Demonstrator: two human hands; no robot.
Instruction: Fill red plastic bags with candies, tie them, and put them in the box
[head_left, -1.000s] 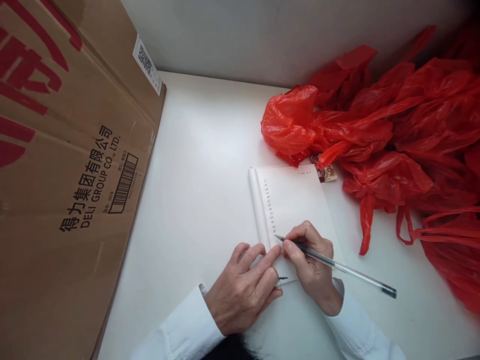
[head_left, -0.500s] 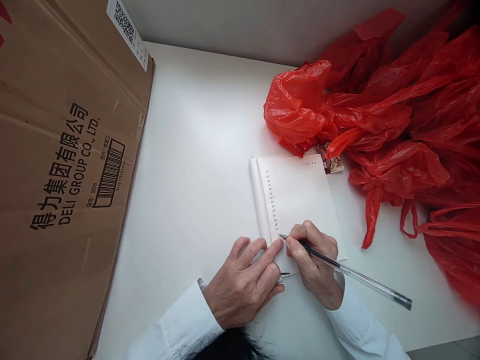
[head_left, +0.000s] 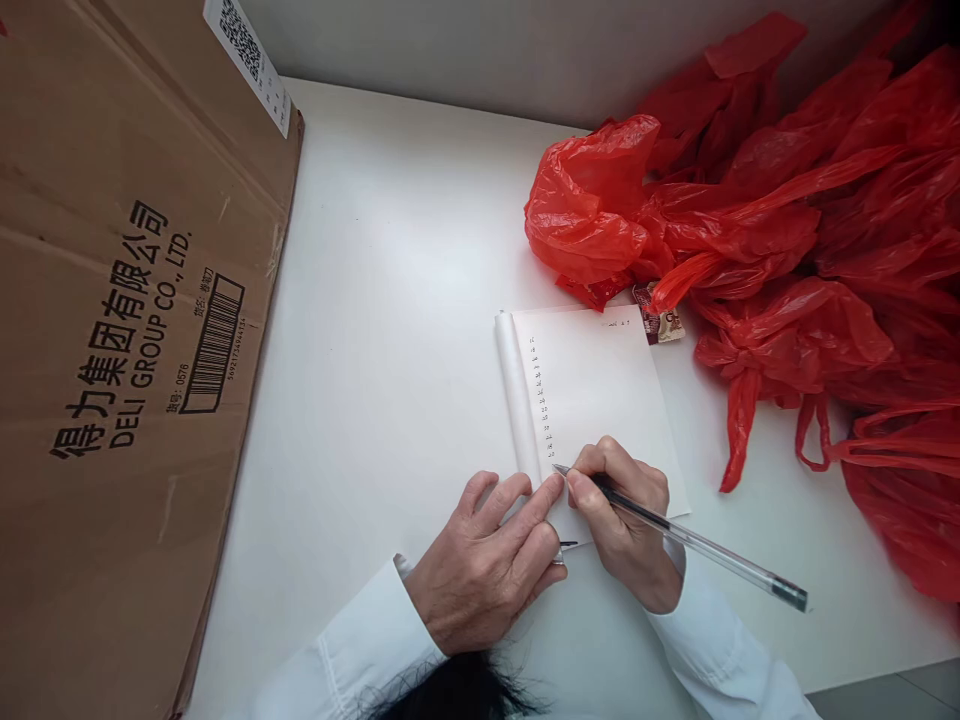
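Observation:
A white notepad (head_left: 600,380) lies on the table, its top pages rolled back along the left edge. A column of small handwritten numbers runs down its left side. My right hand (head_left: 622,520) grips a clear-barrelled pen (head_left: 697,540) with a black end, its tip on the paper just below the lowest number. My left hand (head_left: 487,565) rests over the notepad's lower left corner, one finger stretched close to the pen tip. Between its thumb and curled index finger pokes out a small dark and clear piece, apparently a pen cap (head_left: 568,544), mostly hidden.
A large cardboard box (head_left: 150,350) with printed lettering stands at the left. Red plastic bags (head_left: 780,260) are heaped along the right, close to the notepad. A small wrapped packet (head_left: 664,325) sticks out beneath them. Behind the white table (head_left: 390,300) is a grey wall.
The whole view has shifted slightly. Both hands keep their grip and place on the notepad; the pen's rear end has swung a little to the left.

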